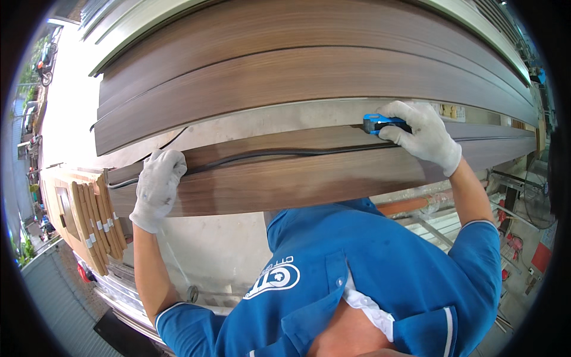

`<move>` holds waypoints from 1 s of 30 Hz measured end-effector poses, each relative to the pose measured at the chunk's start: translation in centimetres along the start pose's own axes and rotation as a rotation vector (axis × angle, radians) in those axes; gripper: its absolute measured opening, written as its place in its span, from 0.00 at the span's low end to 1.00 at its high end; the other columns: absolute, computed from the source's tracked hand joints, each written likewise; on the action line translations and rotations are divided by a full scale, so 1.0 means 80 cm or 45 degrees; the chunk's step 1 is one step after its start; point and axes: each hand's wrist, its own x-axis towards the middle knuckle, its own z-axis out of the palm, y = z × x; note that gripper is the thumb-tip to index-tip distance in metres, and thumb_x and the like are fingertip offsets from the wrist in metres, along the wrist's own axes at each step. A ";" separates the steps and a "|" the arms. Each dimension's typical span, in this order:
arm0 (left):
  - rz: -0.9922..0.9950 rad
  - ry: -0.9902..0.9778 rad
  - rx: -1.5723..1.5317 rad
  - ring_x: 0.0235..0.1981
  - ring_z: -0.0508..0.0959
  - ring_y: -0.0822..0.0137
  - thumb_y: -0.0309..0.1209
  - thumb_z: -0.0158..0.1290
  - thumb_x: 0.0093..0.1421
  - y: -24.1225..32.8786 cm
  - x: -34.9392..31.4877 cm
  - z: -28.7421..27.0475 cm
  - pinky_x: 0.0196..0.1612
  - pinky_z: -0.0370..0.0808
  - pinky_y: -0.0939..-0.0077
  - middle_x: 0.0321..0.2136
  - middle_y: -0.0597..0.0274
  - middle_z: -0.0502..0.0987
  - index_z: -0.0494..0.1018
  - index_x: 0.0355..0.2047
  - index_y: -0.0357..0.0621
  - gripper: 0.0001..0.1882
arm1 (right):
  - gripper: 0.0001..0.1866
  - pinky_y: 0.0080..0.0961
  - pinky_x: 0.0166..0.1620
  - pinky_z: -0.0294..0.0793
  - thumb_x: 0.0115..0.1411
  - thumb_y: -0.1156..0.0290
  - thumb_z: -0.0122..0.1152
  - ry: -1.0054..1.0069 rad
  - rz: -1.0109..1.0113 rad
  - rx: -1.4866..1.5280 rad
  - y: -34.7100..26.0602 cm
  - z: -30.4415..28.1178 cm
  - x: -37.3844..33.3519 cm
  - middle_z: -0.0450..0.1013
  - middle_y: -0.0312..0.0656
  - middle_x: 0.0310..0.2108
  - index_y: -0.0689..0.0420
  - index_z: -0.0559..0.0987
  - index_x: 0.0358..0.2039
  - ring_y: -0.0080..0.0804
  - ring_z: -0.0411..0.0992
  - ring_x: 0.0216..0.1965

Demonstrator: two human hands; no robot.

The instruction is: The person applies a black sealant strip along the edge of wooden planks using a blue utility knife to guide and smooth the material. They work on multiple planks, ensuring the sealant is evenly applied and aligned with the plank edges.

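A brown wood-grain panel (285,184) lies across in front of me, with a long black strip (256,153) running along it. My left hand (157,185), in a white glove, is closed over the strip near the panel's left end. It looks pinched on the strip, though the fingertips are partly hidden. My right hand (423,132), also gloved, grips a compact blue and black hand tool (380,124) at the panel's far edge. The tool's exact kind does not show. A thin black end of strip (173,138) sticks out past the panel beside my left hand.
Beyond the gap lies a second, wider wood-grain panel (297,71) with grooves. Wooden frames (92,217) stand stacked at the left. Metal bars and cables (517,184) lie at the right. A motorbike (46,64) stands outside at the far left.
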 end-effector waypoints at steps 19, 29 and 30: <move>0.112 0.326 0.032 0.35 0.78 0.49 0.29 0.63 0.61 -0.031 -0.003 0.028 0.38 0.74 0.57 0.28 0.55 0.79 0.77 0.31 0.43 0.06 | 0.15 0.41 0.36 0.76 0.58 0.61 0.74 -0.243 -0.116 -0.239 -0.016 0.018 0.010 0.80 0.39 0.27 0.48 0.85 0.44 0.41 0.81 0.33; 0.068 0.406 -0.101 0.31 0.77 0.49 0.27 0.65 0.58 -0.019 -0.006 0.031 0.37 0.74 0.57 0.26 0.52 0.78 0.78 0.28 0.39 0.07 | 0.14 0.41 0.32 0.76 0.63 0.57 0.70 -0.376 -0.311 -0.187 -0.048 0.033 0.058 0.77 0.41 0.23 0.49 0.84 0.45 0.44 0.79 0.27; 0.073 0.420 -0.088 0.31 0.77 0.49 0.29 0.66 0.57 -0.021 -0.005 0.032 0.37 0.74 0.56 0.26 0.53 0.78 0.78 0.28 0.40 0.08 | 0.14 0.42 0.31 0.75 0.63 0.57 0.70 -0.413 -0.300 -0.194 -0.052 0.035 0.064 0.77 0.41 0.23 0.49 0.84 0.45 0.44 0.79 0.27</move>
